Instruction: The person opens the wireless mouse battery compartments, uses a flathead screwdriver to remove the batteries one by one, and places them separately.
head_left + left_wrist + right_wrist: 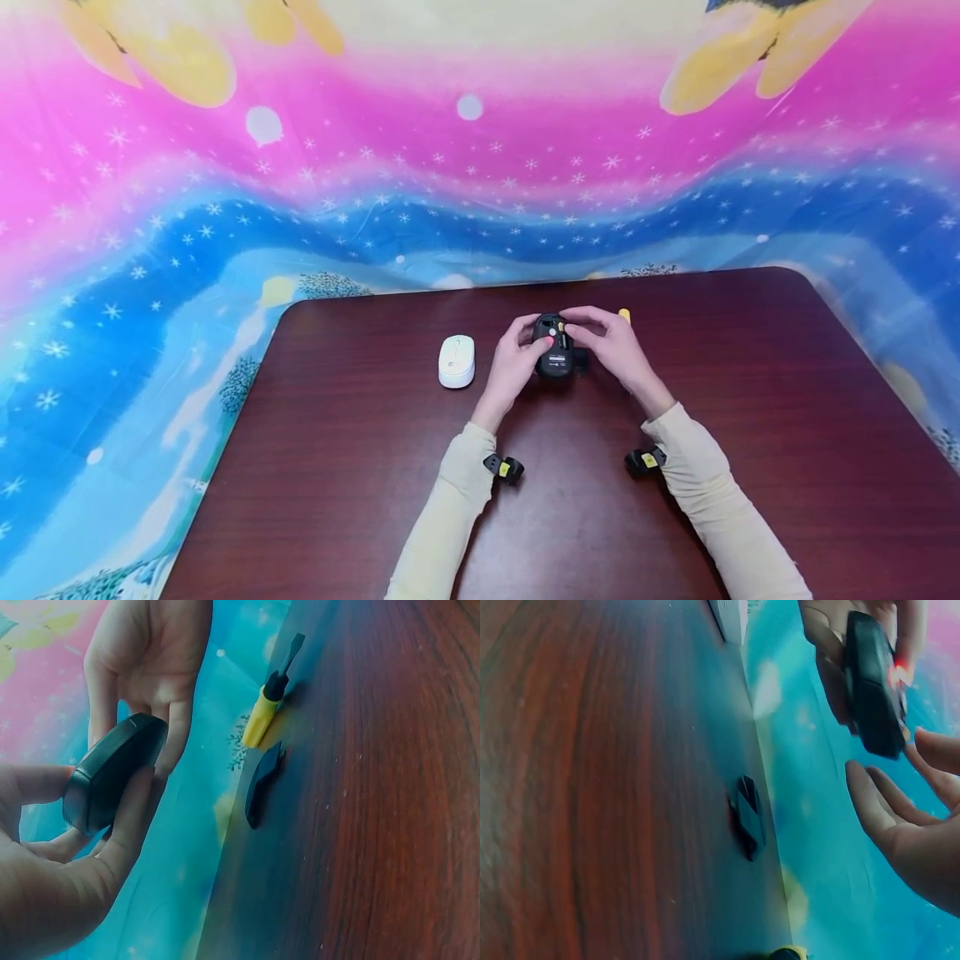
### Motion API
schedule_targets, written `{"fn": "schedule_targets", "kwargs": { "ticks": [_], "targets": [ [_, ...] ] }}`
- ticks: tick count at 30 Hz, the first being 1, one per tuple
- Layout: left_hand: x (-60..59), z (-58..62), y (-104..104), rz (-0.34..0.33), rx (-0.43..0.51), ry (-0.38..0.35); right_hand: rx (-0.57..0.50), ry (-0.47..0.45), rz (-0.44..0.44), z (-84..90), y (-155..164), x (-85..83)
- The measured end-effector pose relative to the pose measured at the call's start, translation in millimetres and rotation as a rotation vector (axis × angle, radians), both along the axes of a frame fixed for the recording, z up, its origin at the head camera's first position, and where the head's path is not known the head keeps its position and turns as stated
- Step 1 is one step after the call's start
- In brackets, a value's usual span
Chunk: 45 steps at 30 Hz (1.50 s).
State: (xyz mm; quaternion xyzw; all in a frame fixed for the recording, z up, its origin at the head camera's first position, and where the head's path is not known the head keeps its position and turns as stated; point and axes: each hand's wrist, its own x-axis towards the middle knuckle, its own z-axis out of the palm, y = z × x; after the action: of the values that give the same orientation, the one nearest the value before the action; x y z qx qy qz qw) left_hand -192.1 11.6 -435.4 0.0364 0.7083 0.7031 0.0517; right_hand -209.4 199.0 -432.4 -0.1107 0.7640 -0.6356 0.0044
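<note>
Head view, white mouse (457, 361) left of hands, yellow screwdriver (624, 315) behind

No text, brand or number can be read anywhere. The underside of the black mouse (555, 357) carries a pale label with a few lines of print, seen from the head view, but the lettering is too small and blurred to make out. The white mouse (457, 360) on the counter (750, 400) shows a faint mark on its top, also unreadable. The wrist views show no lettering at all.
</note>
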Motion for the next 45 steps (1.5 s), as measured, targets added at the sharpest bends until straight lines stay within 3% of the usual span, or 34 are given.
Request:
{"fn": "schedule_targets", "kwargs": {
  "ticks": [15,29,45],
  "targets": [
    [-0.4,-2.5,-0.9,0.064,0.015,0.018,-0.007,-0.04,-0.006,-3.7,-9.8,-0.4],
    [-0.1,-8.8,3.5,0.152,-0.167,0.079,0.014,-0.086,-0.082,-4.2,-24.0,4.4],
    [-0.3,-9.6,4.3,0.159,-0.172,0.056,-0.065,-0.12,-0.041,-1.2,-22.9,7.9]
  ]
}}
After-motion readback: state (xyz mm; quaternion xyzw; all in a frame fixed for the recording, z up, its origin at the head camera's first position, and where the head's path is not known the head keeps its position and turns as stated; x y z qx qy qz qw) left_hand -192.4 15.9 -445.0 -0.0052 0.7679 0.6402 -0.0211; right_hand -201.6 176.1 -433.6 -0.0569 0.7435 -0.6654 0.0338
